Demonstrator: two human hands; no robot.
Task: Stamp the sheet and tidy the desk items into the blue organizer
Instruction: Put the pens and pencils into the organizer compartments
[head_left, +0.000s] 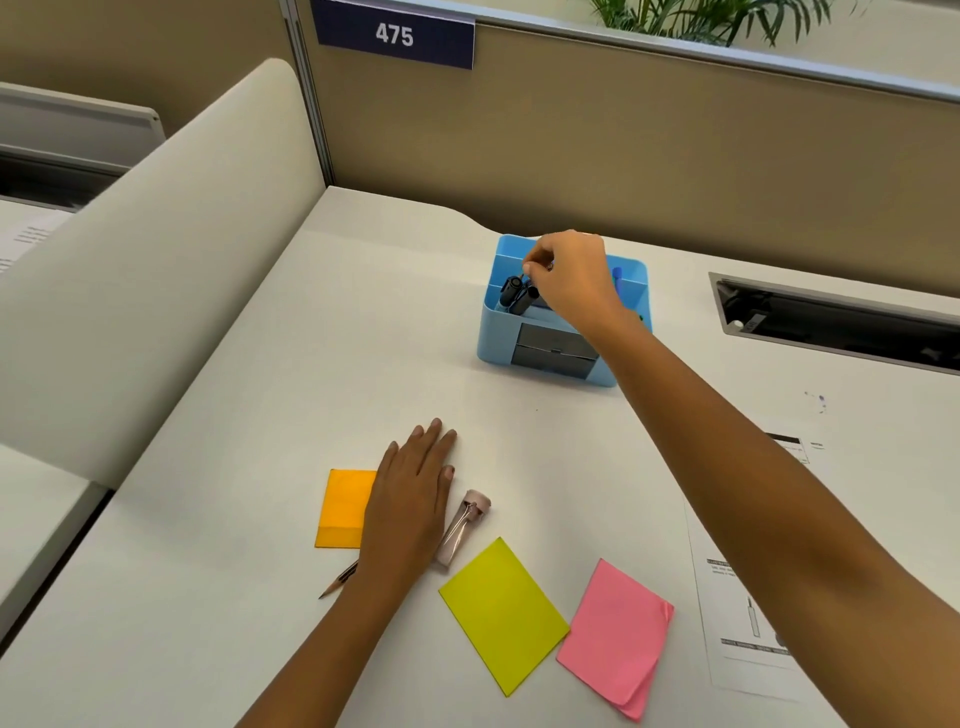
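Observation:
The blue organizer (496, 332) stands at the back of the white desk, with black markers (511, 291) upright in its left compartment. My right hand (571, 275) hovers over it, its fingertips pinching a small dark item that I cannot make out. My left hand (410, 499) lies flat on the desk, covering part of an orange sticky pad (343, 506) and a pencil (337, 584). A pink capped tube (462, 527) lies just right of that hand. A yellow pad (504, 613) and a pink pad (615, 636) lie nearer me. The printed sheet (737, 623) shows under my right forearm.
A cable slot (831, 325) is cut into the desk at right. A beige partition wall (623, 156) with a "475" sign (395, 36) runs behind the desk. A curved cream divider (156, 260) borders the left side.

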